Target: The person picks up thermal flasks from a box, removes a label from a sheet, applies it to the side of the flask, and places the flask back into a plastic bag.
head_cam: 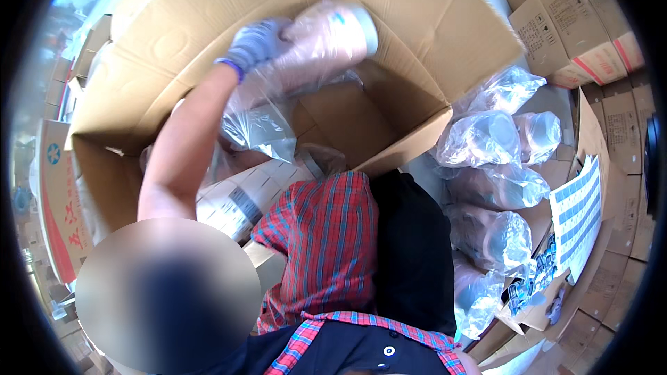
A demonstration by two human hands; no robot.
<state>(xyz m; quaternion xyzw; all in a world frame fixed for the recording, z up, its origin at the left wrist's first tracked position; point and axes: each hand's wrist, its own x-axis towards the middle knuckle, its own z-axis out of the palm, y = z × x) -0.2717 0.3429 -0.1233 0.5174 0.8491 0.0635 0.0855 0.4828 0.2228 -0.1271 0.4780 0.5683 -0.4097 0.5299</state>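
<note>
My left hand, in a grey-and-white knit glove, grips a pinkish cylindrical item in a clear plastic bag. One pale, rounded end points right; motion blurs it. The hand is over a large open cardboard carton, near its far wall. Loose plastic film hangs below the item. More bagged material lies low in the carton, partly behind my forearm. My right hand is out of view. A blurred patch covers part of my left arm. Red plaid cloth and black cloth lie between my torso and the carton.
Several similar bagged items line up right of the carton. Beside them are a printed sheet, small blue-and-clear pieces and a greyish glove-like thing. Cardboard boxes are stacked at upper right; a printed carton stands at left.
</note>
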